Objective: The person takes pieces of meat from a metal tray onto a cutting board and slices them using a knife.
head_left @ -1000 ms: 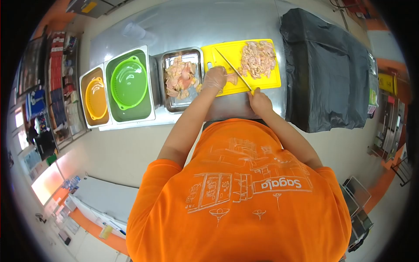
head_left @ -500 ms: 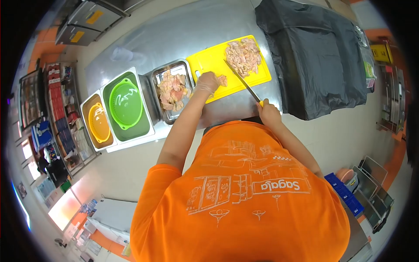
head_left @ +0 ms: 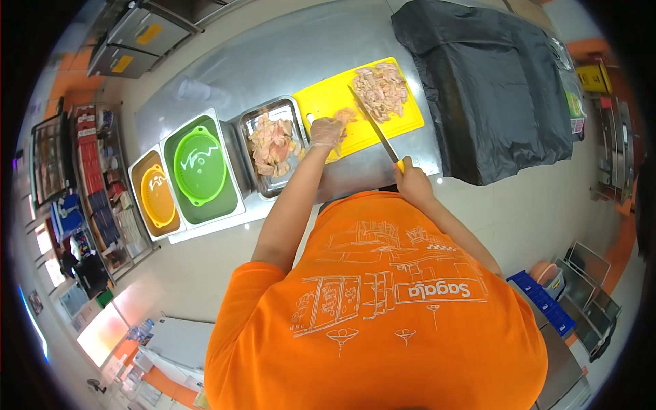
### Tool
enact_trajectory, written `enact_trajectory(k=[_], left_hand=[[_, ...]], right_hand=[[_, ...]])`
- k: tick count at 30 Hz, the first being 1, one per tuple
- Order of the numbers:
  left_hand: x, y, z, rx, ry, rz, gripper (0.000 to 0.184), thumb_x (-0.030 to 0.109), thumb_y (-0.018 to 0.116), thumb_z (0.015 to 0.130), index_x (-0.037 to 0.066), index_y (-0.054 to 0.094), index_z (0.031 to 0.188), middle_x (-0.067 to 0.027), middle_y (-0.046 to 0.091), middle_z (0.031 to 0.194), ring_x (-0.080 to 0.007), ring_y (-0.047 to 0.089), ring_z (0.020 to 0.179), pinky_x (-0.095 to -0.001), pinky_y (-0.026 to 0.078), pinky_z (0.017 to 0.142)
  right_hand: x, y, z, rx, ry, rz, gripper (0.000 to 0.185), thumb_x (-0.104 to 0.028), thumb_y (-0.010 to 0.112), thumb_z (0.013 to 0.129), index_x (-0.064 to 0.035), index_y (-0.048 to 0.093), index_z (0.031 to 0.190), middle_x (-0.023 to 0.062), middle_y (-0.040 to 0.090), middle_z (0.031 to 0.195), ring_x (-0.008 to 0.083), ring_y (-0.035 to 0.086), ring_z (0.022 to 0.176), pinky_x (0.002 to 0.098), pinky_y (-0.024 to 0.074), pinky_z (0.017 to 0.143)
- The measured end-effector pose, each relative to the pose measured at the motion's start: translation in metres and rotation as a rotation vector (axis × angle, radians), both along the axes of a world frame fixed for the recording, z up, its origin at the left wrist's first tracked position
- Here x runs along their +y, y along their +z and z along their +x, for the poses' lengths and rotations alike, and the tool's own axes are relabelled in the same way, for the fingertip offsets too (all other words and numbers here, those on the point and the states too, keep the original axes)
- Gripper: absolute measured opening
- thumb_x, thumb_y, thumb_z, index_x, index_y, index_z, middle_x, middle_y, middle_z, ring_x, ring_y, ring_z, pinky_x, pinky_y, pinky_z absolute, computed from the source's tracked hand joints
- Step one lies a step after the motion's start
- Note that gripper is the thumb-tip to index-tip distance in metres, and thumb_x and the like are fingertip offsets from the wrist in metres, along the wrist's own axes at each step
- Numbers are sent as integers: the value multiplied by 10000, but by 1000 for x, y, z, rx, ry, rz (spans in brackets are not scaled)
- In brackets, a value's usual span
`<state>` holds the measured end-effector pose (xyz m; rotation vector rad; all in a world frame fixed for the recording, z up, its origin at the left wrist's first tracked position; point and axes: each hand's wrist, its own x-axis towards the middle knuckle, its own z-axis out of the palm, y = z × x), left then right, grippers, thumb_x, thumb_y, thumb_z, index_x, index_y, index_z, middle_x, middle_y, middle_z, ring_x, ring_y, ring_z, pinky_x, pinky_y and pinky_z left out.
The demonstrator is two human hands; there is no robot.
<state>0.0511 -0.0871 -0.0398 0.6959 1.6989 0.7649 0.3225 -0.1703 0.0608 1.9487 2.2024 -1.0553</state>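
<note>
My left hand (head_left: pixel 326 132), in a clear plastic glove, is closed on a piece of raw chicken (head_left: pixel 346 117) on the yellow cutting board (head_left: pixel 316 94). My right hand (head_left: pixel 413 182) grips the yellow handle of a long knife (head_left: pixel 380 134). Its blade slants across the board, with the tip beside a heap of cut raw chicken (head_left: pixel 380 92) at the far right. Left of the board, a steel tray (head_left: pixel 295 109) holds larger raw chicken pieces (head_left: pixel 272 145), close to my left wrist.
Further left, a white-rimmed double container (head_left: pixel 234 152) holds a green basket (head_left: pixel 200 166) and a yellow-orange basket (head_left: pixel 158 195). A clear cup (head_left: pixel 192 89) stands behind them on the steel table (head_left: pixel 273 51). Black plastic sheeting (head_left: pixel 488 96) covers something bulky at right.
The knife and my right hand have shifted slightly left, its blade nearer the piece under my left hand. More of that chicken piece shows beside the glove.
</note>
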Motion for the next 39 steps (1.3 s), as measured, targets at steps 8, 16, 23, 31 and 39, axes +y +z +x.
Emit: enact_trajectory(k=[8, 16, 23, 31, 39], left_hand=[[-21, -75, -16, 280, -186, 89, 456, 437, 715, 916, 27, 720, 718, -149, 727, 705, -262, 710, 579, -358, 554, 564], [-37, -16, -8, 503, -77, 84, 321, 356, 698, 882, 49, 781, 843, -144, 746, 750, -294, 745, 720, -392, 580, 719], [-32, 1, -2, 646, -139, -22, 438, 468, 698, 890, 39, 781, 880, -187, 750, 851, -378, 731, 869, -466, 563, 817], [-33, 11, -15, 223, -118, 1, 387, 367, 682, 940, -11, 753, 985, -148, 741, 820, -217, 718, 649, -336, 577, 648], [-4, 48, 4, -43, -194, 50, 467, 407, 722, 933, -46, 713, 1047, -112, 708, 780, -163, 690, 615, -291, 554, 570]], right_hand=[[2, 4, -26, -94, 152, -55, 380, -371, 472, 1072, 6, 509, 1093, 309, 688, 816, 509, 683, 783, 594, 543, 710], [9, -10, -35, -175, 217, 18, 410, -373, 481, 1070, 35, 495, 1042, 280, 684, 775, 479, 692, 740, 559, 556, 636], [52, -65, -88, -138, 211, 135, 451, -388, 485, 1060, 62, 507, 1051, 286, 688, 787, 466, 702, 753, 540, 575, 672], [26, -39, -38, -136, 152, -14, 402, -394, 503, 1054, 7, 501, 1086, 298, 699, 855, 491, 696, 815, 572, 556, 726], [-13, -35, 7, -27, 14, 50, 379, -360, 522, 1055, 16, 470, 1049, 312, 669, 742, 522, 664, 705, 609, 522, 625]])
